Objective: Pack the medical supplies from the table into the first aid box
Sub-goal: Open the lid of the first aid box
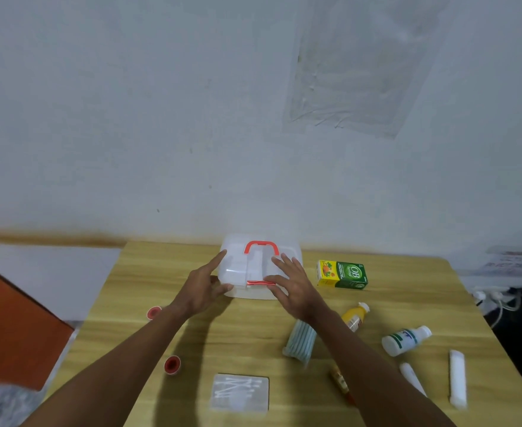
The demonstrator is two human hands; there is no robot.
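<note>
Evidently both open hands, the left hand (pixel 202 286) and right hand (pixel 293 283), bracket the closed first aid box (pixel 261 269), gripping nothing, likely to unlatch its lid.

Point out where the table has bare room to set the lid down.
Bare wood lies in front of the first aid box, between the two arms, down to the cotton swab pack. The right side is crowded: green carton, bottles, tubes.
</note>
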